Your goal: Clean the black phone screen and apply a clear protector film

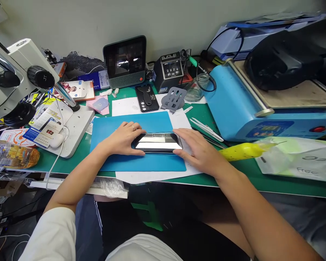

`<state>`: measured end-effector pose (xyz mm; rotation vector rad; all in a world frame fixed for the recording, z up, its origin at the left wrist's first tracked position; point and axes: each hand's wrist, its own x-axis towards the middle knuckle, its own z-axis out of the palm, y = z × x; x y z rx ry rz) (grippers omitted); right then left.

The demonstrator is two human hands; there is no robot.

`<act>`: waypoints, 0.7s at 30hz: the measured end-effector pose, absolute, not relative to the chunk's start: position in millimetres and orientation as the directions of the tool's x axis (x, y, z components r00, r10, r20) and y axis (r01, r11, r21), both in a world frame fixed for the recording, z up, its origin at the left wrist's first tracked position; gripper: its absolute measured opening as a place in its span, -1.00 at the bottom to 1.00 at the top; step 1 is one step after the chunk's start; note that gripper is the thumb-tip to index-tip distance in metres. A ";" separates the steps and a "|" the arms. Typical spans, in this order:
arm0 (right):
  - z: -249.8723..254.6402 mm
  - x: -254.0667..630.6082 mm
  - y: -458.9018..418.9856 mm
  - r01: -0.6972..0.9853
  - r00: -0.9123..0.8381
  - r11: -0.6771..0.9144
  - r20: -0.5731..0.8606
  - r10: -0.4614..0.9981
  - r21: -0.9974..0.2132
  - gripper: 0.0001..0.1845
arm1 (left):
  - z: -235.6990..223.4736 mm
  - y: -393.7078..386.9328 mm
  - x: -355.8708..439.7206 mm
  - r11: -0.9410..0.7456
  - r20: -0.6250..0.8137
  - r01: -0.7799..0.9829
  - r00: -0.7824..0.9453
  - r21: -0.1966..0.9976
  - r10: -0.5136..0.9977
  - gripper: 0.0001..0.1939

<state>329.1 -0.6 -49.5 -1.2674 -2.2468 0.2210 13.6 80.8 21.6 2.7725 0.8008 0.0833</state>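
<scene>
A black phone [157, 142] with a glossy screen lies flat on a blue work mat [154, 123]. My left hand [123, 139] grips the phone's left end, fingers curled over the edge, a ring on one finger. At the phone's right end rests my right hand [197, 148], fingers pressed against the edge and thumb along the near side. Both hands hold the phone down on the mat.
A microscope [19, 79] stands at left on a white base. Behind the mat are a second phone [147, 98], a grey stand [174, 98], a small screen [125, 61] and a soldering station [170, 70]. Tweezers [206, 129], a blue machine [260, 105] and a yellow tool [241, 151] lie right.
</scene>
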 end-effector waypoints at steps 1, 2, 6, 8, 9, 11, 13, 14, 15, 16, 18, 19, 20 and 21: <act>-49.5 329.4 -0.9 0.744 -0.405 0.536 0.370 0.836 -0.398 -0.31 | 21.6 81.4 13.0 -0.815 -0.018 0.516 0.847 0.264 0.531 -0.21; -49.5 329.6 -1.2 0.746 -0.402 0.531 0.364 0.840 -0.402 -0.31 | 21.6 82.0 12.6 -0.813 -0.021 0.515 0.848 0.271 0.530 -0.21; -50.9 330.8 -2.5 0.741 -0.397 0.523 0.354 0.847 -0.421 -0.30 | 23.1 83.2 11.6 -0.805 -0.048 0.515 0.849 0.294 0.525 -0.19; -51.2 331.4 -3.1 0.742 -0.392 0.510 0.337 0.856 -0.435 -0.29 | 24.1 83.3 11.5 -0.802 -0.062 0.516 0.850 0.300 0.524 -0.19; -51.1 331.7 -3.3 0.742 -0.389 0.504 0.329 0.860 -0.442 -0.29 | 24.5 83.3 11.5 -0.800 -0.066 0.517 0.849 0.303 0.524 -0.18; -50.5 332.1 -3.5 0.739 -0.387 0.500 0.323 0.864 -0.451 -0.29 | 24.9 83.3 11.6 -0.798 -0.067 0.517 0.849 0.310 0.524 -0.18; -49.6 332.3 -3.5 0.734 -0.389 0.507 0.332 0.859 -0.452 -0.30 | 25.2 83.3 11.5 -0.797 -0.066 0.515 0.850 0.316 0.523 -0.18; -49.2 332.4 -3.5 0.732 -0.390 0.511 0.337 0.857 -0.451 -0.30 | 25.3 83.2 11.3 -0.797 -0.066 0.513 0.851 0.318 0.521 -0.18; -48.8 332.3 -3.5 0.731 -0.390 0.514 0.343 0.854 -0.449 -0.31 | 25.4 83.1 11.1 -0.798 -0.067 0.510 0.853 0.321 0.518 -0.18; -48.6 332.3 -3.6 0.729 -0.392 0.518 0.348 0.852 -0.447 -0.31 | 25.6 83.0 10.7 -0.798 -0.069 0.507 0.854 0.325 0.515 -0.19; -48.4 332.1 -3.7 0.725 -0.395 0.526 0.356 0.847 -0.445 -0.31 | 26.0 83.0 9.9 -0.793 -0.075 0.509 0.853 0.335 0.516 -0.20; -48.5 332.0 -3.8 0.723 -0.397 0.529 0.361 0.844 -0.443 -0.30 | 26.2 83.0 9.5 -0.789 -0.078 0.511 0.852 0.340 0.518 -0.21; -48.6 332.0 -3.9 0.722 -0.397 0.532 0.364 0.842 -0.443 -0.30 | 26.4 83.2 9.1 -0.785 -0.081 0.514 0.850 0.346 0.521 -0.21; -48.9 332.0 -4.1 0.722 -0.396 0.532 0.366 0.842 -0.442 -0.29 | 26.6 83.3 8.8 -0.780 -0.082 0.517 0.847 0.351 0.525 -0.22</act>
